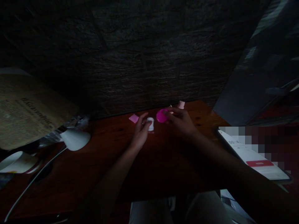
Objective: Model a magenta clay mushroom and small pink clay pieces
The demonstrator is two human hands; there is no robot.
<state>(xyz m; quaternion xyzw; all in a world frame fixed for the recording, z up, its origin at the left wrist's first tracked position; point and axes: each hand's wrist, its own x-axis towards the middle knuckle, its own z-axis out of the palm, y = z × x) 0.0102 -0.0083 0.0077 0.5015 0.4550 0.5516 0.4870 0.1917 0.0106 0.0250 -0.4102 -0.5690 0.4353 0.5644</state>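
My left hand [140, 130] is closed around a small white cylindrical piece [150, 124], possibly a little bottle, held over the wooden table. Just to its right, my right hand [181, 119] pinches a bright pink round disc [162, 115] by its right side. The two held things are apart. A flat pink piece [134, 118] lies on the table beyond my left hand. Behind my right hand a pale pink piece [181, 105] stands near the back edge, with another pale bit partly hidden by my fingers.
On the wooden table [98, 168], a white cone-shaped object [76, 140] with a cable lies at left, near a paper cup [17, 162] on its side and a brown paper bag [30, 109]. At right is a lit phone [254, 155]. A dark brick wall [144, 62] rises behind.
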